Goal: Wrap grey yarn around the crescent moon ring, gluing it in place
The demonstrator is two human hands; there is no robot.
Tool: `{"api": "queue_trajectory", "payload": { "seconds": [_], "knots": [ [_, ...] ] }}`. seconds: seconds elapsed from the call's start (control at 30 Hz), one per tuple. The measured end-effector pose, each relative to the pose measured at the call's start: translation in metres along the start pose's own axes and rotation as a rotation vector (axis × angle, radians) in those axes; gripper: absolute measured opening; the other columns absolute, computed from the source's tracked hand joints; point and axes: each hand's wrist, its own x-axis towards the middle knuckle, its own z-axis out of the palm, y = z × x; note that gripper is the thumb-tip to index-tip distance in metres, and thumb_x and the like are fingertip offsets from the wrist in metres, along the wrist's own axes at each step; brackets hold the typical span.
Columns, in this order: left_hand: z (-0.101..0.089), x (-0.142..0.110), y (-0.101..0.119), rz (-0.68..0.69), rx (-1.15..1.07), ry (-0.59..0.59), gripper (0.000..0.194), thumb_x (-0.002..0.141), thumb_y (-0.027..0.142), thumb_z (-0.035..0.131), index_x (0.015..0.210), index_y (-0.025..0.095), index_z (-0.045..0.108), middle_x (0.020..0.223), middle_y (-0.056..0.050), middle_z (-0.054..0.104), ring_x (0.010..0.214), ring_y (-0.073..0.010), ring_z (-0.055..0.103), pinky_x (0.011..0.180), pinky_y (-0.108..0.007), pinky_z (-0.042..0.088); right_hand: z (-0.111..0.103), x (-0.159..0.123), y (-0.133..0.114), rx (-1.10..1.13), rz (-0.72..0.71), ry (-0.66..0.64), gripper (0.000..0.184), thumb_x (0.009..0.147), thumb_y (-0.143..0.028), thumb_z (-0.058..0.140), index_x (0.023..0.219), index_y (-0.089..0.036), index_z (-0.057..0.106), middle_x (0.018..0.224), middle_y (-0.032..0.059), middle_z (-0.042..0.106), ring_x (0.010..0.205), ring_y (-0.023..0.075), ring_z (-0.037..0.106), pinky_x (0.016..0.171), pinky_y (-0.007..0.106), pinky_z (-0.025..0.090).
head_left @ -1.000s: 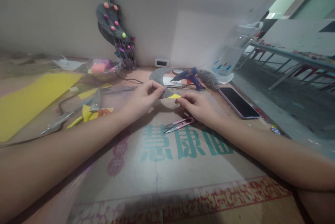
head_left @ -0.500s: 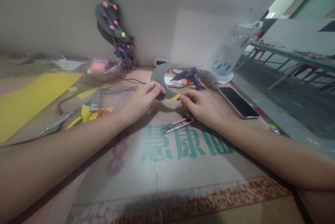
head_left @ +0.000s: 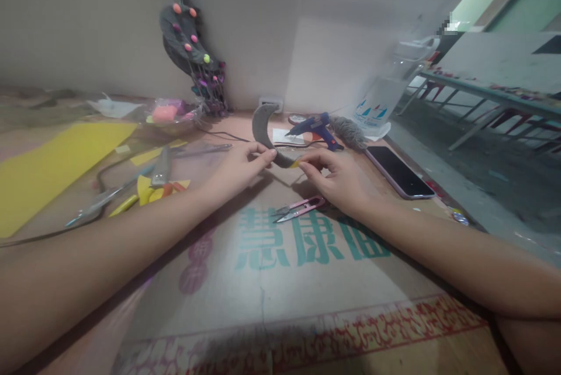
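Observation:
A grey crescent (head_left: 262, 125) that looks wrapped in yarn is held up above the cardboard, its lower tip yellow. My left hand (head_left: 249, 165) pinches the crescent's lower curve between thumb and fingers. At the yellow tip, the fingertips of my right hand (head_left: 328, 173) are closed on the crescent's end. Below my hands lie pink-handled thread snips (head_left: 302, 209) with their blades pointing left. Behind the crescent rests a blue glue gun (head_left: 313, 125), and a bundle of grey yarn (head_left: 349, 131) lies to its right.
A phone (head_left: 400, 172) and a water bottle (head_left: 383, 91) stand on the right. Yellow sheet (head_left: 56, 159), pliers-like tools and yellow scraps (head_left: 151, 189) lie left. A finished-looking grey crescent with coloured balls (head_left: 182, 36) leans on the wall. Printed cardboard (head_left: 245, 305) covers the front.
The crescent has turned in my hands, now showing a narrower, darker side. My right fingers have moved onto the yellow tip and cover more of it.

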Motion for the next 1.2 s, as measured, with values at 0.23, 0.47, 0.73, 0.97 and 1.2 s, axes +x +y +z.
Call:
{"api": "queue_trajectory", "payload": {
  "seconds": [0.23, 0.47, 0.73, 0.97, 1.2],
  "knots": [
    [0.0, 0.002, 0.0, -0.024, -0.022, 0.013, 0.041, 0.089, 0.056, 0.061, 0.073, 0.018, 0.062, 0.076, -0.003, 0.07, 0.067, -0.0156, 0.062, 0.059, -0.026, 0.043, 0.0, -0.001, 0.001, 0.008, -0.082, -0.038, 0.012, 0.095, -0.027, 0.064, 0.09, -0.02, 0.072, 0.083, 0.0026, 0.075, 0.072, 0.0152, 0.066, 0.064, 0.026, 0.049],
    [0.007, 0.004, 0.0, -0.111, -0.352, 0.036, 0.035, 0.082, 0.038, 0.074, 0.098, 0.019, 0.05, 0.088, -0.005, 0.075, 0.071, -0.0155, 0.069, 0.069, -0.028, 0.055, 0.001, -0.006, 0.0, -0.022, -0.282, -0.125, 0.016, 0.099, -0.028, 0.059, 0.093, -0.019, 0.071, 0.079, 0.0025, 0.073, 0.068, 0.0141, 0.062, 0.066, 0.027, 0.049],
    [0.005, -0.002, 0.005, 0.057, -0.028, -0.136, 0.035, 0.091, 0.047, 0.059, 0.103, 0.016, 0.068, 0.087, -0.005, 0.075, 0.086, -0.0216, 0.07, 0.076, -0.03, 0.052, 0.003, -0.006, 0.003, -0.153, -0.495, -0.151, 0.017, 0.101, -0.021, 0.054, 0.094, -0.019, 0.069, 0.076, 0.0016, 0.072, 0.067, 0.0148, 0.062, 0.064, 0.028, 0.046],
    [0.002, -0.001, 0.001, -0.136, 0.08, -0.094, 0.045, 0.086, 0.062, 0.058, 0.089, 0.02, 0.073, 0.095, -0.008, 0.078, 0.09, -0.0257, 0.069, 0.081, -0.033, 0.049, 0.006, -0.006, 0.009, -0.179, -0.524, -0.197, 0.016, 0.101, -0.021, 0.054, 0.096, -0.019, 0.069, 0.077, 0.0015, 0.072, 0.069, 0.0151, 0.063, 0.064, 0.028, 0.046],
    [0.002, 0.001, 0.003, -0.112, -0.031, -0.011, 0.049, 0.087, 0.064, 0.054, 0.073, 0.018, 0.066, 0.075, -0.005, 0.069, 0.065, -0.0174, 0.059, 0.06, -0.028, 0.043, -0.003, -0.004, -0.004, -0.044, -0.241, -0.135, 0.016, 0.101, -0.028, 0.054, 0.093, -0.019, 0.065, 0.08, 0.0026, 0.07, 0.069, 0.0149, 0.062, 0.064, 0.027, 0.047]
  ]
}}
